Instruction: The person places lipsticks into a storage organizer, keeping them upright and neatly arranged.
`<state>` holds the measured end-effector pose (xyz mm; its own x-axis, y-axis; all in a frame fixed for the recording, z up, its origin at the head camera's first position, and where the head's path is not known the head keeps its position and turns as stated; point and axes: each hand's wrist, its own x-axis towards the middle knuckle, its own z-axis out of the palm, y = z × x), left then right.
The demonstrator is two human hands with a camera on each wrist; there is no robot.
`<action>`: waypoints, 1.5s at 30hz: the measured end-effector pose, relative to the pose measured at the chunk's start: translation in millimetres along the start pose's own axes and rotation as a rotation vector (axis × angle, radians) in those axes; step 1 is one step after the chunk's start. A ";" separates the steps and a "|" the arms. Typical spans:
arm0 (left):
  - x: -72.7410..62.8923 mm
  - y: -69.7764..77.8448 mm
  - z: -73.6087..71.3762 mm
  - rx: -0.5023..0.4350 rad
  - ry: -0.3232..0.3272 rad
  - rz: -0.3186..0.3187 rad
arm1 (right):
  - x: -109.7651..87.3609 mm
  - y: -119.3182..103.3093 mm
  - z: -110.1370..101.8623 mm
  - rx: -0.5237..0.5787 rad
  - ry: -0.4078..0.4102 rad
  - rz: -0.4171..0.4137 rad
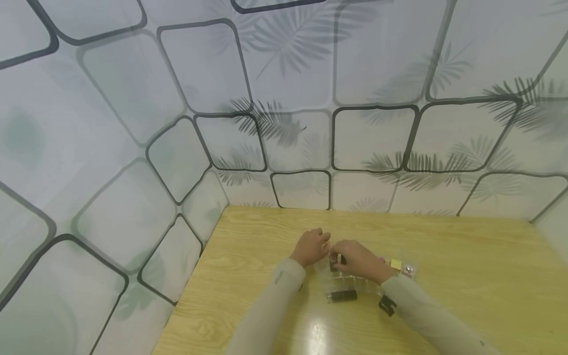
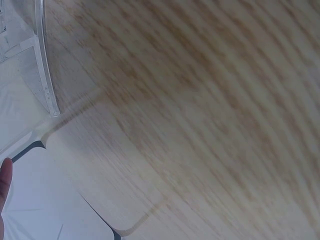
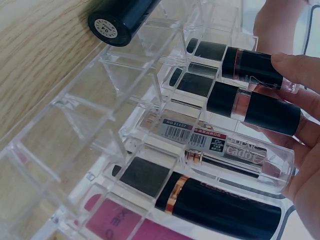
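A clear plastic organizer (image 1: 330, 285) with several compartments sits on the table, lipsticks standing in its slots. My right hand (image 1: 360, 260) is over it; in the right wrist view its thumb presses a black lipstick (image 3: 252, 67), with the fingers curled behind. Beside that one stand a second black lipstick with a clear band (image 3: 272, 112), a clear-cased lipstick (image 3: 230, 152) and a black one with a gold ring (image 3: 225, 205). My left hand (image 1: 310, 247) is at the organizer's far left edge; its fingertips' hold is unclear. One left finger (image 2: 5, 182) shows in the left wrist view.
A black tube (image 1: 343, 296) lies at the organizer's near side; its round end label shows in the right wrist view. A yellow item (image 1: 396, 265) and a small round item (image 1: 408, 269) are at the right. A black object (image 1: 387, 305) is beside my right forearm. Patterned walls stand behind and left.
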<state>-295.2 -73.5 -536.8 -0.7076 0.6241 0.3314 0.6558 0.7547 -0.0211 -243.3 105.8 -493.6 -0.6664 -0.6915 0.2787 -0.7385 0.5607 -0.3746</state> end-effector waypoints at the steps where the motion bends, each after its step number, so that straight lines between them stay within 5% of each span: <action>1: 0.0 0.0 -0.2 -0.002 -0.002 -0.001 | -0.1 0.2 0.3 -0.004 0.001 0.000; 8: -0.5 0.0 1.1 0.005 0.000 0.001 | -4.1 0.0 0.4 -0.144 0.083 -0.035; 14: -0.5 -0.6 2.1 0.027 0.028 0.008 | -15.1 -21.4 3.7 -0.327 0.233 -0.245; 17: 0.2 -0.4 0.7 0.049 0.030 -0.006 | -23.9 -34.6 13.3 -0.337 0.155 -0.290; 23: 1.3 -0.4 2.5 0.079 0.011 -0.015 | -39.1 -43.8 37.8 -0.390 -0.064 -0.214; 31: 1.9 -0.9 6.7 0.074 0.012 -0.020 | -45.0 -44.2 51.2 -0.424 -0.080 -0.156; 45: 1.4 -0.8 7.6 0.076 -0.005 -0.028 | -53.7 -46.2 59.9 -0.511 -0.080 -0.174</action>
<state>-298.8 -71.7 -543.5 -0.7265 0.6036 0.3283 0.6142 0.7847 -0.0837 -167.3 89.8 -544.2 -0.5345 -0.8154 0.2223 -0.8065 0.5708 0.1544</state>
